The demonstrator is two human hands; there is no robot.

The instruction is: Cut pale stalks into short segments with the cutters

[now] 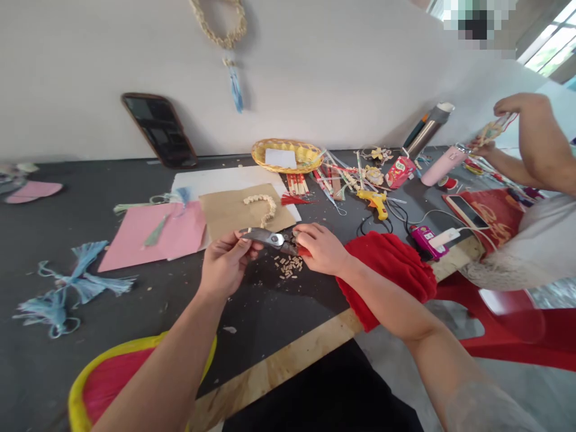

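Observation:
A pair of dark metal cutters [273, 238] spans the space between both hands. My left hand [225, 261] pinches its left end with thumb and fingers. Around the right end, at the handles, the fingers of my right hand [323, 248] are closed. Just below the tool, small pale cut pieces [289, 266] lie scattered on the dark table. Behind it, a curved beaded strip [265, 205] rests on a brown sheet [225, 210]. Whether a small piece sits between my left fingertips is too small to tell.
Pink paper [130, 237] and blue tassels [85, 273] lie left. A wicker basket [288, 144], yellow glue gun [375, 203] and pink bottle [445, 165] stand behind. Red cloth [391, 273] lies under my right forearm. Another person's arms [540, 138] are at the right.

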